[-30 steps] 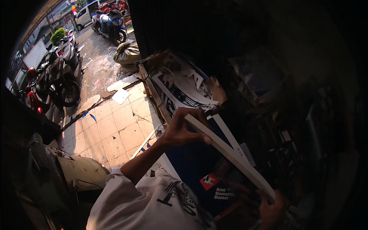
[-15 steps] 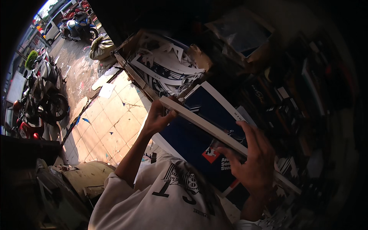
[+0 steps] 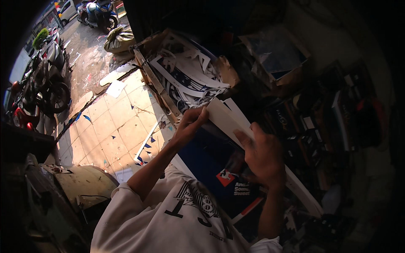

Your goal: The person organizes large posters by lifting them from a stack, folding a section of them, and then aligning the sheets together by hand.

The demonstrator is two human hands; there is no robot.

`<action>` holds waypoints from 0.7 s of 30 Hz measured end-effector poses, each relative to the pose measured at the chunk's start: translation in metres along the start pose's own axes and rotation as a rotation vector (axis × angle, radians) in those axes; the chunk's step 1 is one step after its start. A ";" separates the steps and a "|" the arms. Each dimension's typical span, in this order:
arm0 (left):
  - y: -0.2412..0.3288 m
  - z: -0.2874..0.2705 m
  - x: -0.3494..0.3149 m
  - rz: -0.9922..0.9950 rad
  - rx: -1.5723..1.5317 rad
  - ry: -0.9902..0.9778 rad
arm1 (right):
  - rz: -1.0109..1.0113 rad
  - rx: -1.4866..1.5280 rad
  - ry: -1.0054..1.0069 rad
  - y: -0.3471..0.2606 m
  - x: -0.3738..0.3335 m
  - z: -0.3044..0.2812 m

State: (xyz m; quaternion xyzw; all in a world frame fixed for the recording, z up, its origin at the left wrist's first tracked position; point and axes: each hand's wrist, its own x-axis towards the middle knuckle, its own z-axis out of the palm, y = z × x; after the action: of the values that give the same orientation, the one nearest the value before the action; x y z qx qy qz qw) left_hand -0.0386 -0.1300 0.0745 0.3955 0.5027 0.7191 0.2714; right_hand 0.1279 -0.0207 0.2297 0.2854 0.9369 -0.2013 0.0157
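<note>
A long pale bundle (image 3: 228,120), like a thick stack of paper strips, is tilted between my hands above the dark-blue printed sheets (image 3: 200,154). My left hand (image 3: 190,126) pinches its far left end, thumb on top and fingers curled around the edge. Further along, my right hand (image 3: 265,158) grips the bundle, with the thumb on the near side and fingers over the far edge. The bundle's underside is hidden, and its layers are too dark to tell apart. A red printed square (image 3: 225,177) shows on the blue sheets below.
A box (image 3: 158,86) of white and blue paper offcuts (image 3: 185,76) stands just beyond my hands. Dark stacked goods (image 3: 308,122) fill the right side. Scraps lie on the sunlit tiles (image 3: 101,135). A cream drum-shaped object (image 3: 86,189) is at left; motorcycles (image 3: 50,84) stand outside.
Both hands have shifted, the left slightly right and the right up and left, bringing them closer together. The bundle has rolled, so its broader pale face shows. The view has moved slightly.
</note>
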 end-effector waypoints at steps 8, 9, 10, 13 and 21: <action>0.023 0.009 -0.001 -0.239 -0.098 0.147 | 0.026 0.434 -0.359 0.030 0.041 -0.008; 0.025 0.005 -0.001 -0.236 -0.097 0.155 | 0.019 0.431 -0.363 0.030 0.044 -0.007; 0.026 0.001 0.000 -0.279 -0.110 0.137 | 0.041 0.500 -0.418 0.027 0.047 -0.007; 0.018 -0.003 0.003 -0.271 -0.051 0.075 | 0.034 0.518 -0.402 0.031 0.046 -0.008; -0.022 -0.021 -0.032 -0.282 -0.076 0.412 | -0.048 -0.036 -0.215 0.055 -0.041 -0.053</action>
State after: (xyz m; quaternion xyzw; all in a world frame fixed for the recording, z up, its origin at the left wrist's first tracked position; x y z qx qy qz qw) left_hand -0.0388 -0.1585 0.0408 0.1561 0.5702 0.7580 0.2756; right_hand 0.1965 0.0201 0.2644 0.2393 0.9398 -0.2144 0.1164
